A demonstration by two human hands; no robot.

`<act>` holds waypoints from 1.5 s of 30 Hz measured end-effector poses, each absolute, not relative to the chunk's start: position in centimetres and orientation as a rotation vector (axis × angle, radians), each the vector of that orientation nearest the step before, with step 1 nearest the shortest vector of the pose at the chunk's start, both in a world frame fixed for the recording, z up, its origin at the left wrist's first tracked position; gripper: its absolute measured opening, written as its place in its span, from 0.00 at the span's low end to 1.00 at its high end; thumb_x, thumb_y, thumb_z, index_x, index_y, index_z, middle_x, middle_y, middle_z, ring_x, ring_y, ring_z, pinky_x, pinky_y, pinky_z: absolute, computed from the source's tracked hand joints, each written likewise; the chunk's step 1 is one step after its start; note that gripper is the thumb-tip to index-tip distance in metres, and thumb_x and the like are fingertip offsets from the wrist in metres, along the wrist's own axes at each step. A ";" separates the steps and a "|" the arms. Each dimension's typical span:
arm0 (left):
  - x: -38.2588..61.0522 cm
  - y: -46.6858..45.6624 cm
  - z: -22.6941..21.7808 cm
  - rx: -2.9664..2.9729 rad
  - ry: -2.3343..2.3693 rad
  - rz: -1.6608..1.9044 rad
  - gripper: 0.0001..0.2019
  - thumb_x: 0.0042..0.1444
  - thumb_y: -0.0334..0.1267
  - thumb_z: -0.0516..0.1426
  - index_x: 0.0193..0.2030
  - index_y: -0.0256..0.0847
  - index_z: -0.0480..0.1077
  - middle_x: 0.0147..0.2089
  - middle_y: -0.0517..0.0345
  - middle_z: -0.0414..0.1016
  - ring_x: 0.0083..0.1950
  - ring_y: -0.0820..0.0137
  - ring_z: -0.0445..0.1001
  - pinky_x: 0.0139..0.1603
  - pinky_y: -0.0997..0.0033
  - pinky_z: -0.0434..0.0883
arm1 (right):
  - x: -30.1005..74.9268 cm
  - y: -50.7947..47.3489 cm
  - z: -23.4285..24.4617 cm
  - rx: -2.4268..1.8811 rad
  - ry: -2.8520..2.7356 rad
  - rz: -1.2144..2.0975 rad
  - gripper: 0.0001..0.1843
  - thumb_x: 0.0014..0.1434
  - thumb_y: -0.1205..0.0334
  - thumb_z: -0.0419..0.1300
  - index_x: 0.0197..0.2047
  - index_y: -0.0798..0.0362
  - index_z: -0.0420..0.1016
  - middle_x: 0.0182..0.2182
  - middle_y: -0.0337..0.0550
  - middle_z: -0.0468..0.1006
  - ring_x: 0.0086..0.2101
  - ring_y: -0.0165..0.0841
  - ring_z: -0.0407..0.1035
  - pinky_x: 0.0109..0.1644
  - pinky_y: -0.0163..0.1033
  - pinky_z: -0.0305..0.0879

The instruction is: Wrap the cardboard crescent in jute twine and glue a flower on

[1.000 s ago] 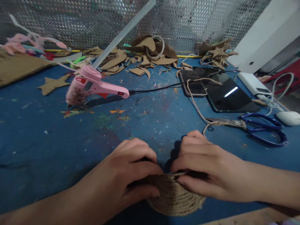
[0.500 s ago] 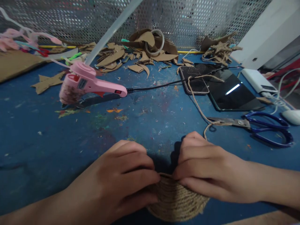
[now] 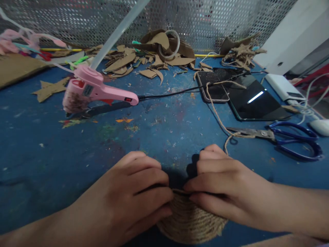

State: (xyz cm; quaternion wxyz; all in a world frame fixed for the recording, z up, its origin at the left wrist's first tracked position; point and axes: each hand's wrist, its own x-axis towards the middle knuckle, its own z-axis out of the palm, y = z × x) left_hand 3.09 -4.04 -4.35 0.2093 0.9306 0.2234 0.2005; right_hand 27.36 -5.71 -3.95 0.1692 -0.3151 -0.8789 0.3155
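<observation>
A piece covered in rows of twine point(image 3: 194, 223) lies at the near edge of the view, its rows curving side to side. My left hand point(image 3: 138, 195) is closed on its upper left edge, the fingers curled and partly hiding it. Opposite, my right hand point(image 3: 226, 181) pinches the upper edge near the middle with thumb and index finger. A loose length of twine point(image 3: 216, 111) runs from beside my right hand up over the scissors' blades to the phone. The blue-handled scissors point(image 3: 269, 133) lie just beyond my right hand.
A pink glue gun point(image 3: 102, 91) stands at the left, a long glue stick point(image 3: 118, 34) rising from it; its black cord crosses the blue table. Cardboard scraps point(image 3: 123, 61) lie along the metal mesh point(image 3: 102, 20). A phone point(image 3: 213, 91), tablet point(image 3: 257, 99) and power bank point(image 3: 284, 89) are at the right.
My right thumb and index finger have shifted slightly left along the upper edge of the twine-covered piece. My left hand keeps its hold. The view has moved a little.
</observation>
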 end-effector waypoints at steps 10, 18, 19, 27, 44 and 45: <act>3.9 -4.8 -4.5 2.316 0.929 0.538 0.06 0.55 0.33 0.61 0.38 0.50 0.74 0.37 0.66 0.73 0.41 0.71 0.69 0.43 0.69 0.64 | 27.5 -5.4 -4.2 -0.738 -2.569 0.849 0.11 0.65 0.67 0.52 0.43 0.52 0.76 0.28 0.39 0.69 0.32 0.31 0.59 0.41 0.42 0.51; 3.9 -4.3 -3.9 2.351 0.907 0.428 0.04 0.56 0.33 0.60 0.35 0.49 0.74 0.35 0.64 0.70 0.39 0.70 0.66 0.40 0.70 0.62 | 27.6 -5.5 -4.1 -0.737 -2.567 0.820 0.11 0.65 0.68 0.51 0.44 0.52 0.74 0.28 0.38 0.70 0.32 0.31 0.59 0.41 0.41 0.52; 3.8 -4.1 -3.9 2.381 0.866 0.397 0.04 0.57 0.34 0.59 0.35 0.49 0.74 0.36 0.64 0.70 0.40 0.70 0.66 0.41 0.70 0.61 | 27.6 -5.5 -4.1 -0.749 -2.556 0.830 0.11 0.65 0.69 0.51 0.45 0.53 0.73 0.28 0.38 0.70 0.32 0.30 0.59 0.41 0.40 0.52; 3.3 -3.7 -4.1 2.552 0.683 0.440 0.09 0.64 0.37 0.52 0.35 0.45 0.72 0.36 0.61 0.71 0.40 0.69 0.66 0.44 0.67 0.59 | 28.0 -5.1 -4.0 -0.644 -2.544 0.886 0.10 0.63 0.70 0.52 0.43 0.55 0.74 0.29 0.40 0.73 0.32 0.31 0.61 0.41 0.42 0.53; 3.4 -4.0 -4.4 2.514 0.702 0.441 0.06 0.63 0.37 0.54 0.40 0.48 0.73 0.38 0.61 0.71 0.42 0.69 0.65 0.45 0.67 0.59 | 27.8 -4.7 -3.3 -0.675 -2.665 1.012 0.13 0.61 0.72 0.52 0.43 0.54 0.76 0.30 0.40 0.70 0.34 0.32 0.59 0.43 0.42 0.52; 3.4 -4.0 -4.4 2.499 0.701 0.426 0.06 0.63 0.37 0.54 0.40 0.48 0.73 0.38 0.61 0.71 0.43 0.69 0.65 0.45 0.67 0.59 | 27.8 -4.7 -3.3 -0.676 -2.657 1.009 0.13 0.61 0.72 0.52 0.43 0.54 0.76 0.30 0.40 0.70 0.34 0.32 0.60 0.43 0.42 0.52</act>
